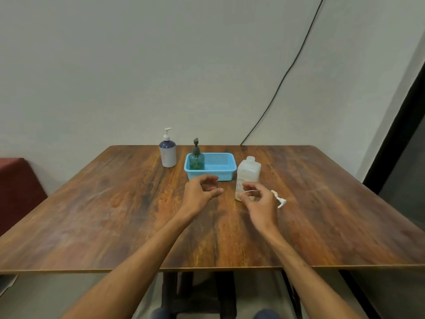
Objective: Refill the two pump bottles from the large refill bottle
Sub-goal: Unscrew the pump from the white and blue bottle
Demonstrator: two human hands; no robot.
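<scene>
Head view: two pump bottles [167,153], one refill bottle [248,173], one basket [220,172].

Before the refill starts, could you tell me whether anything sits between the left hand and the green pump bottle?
Yes: the green pump bottle stands inside the blue basket, so the basket's near wall lies between it and the left hand. The hand would probably need to reach over that wall. Nothing else visible blocks it.

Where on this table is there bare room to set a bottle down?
Bare: the table left of the left hand and its near edge. Crowded: the far strip with white-pump bottle, blue basket, refill bottle.
</scene>
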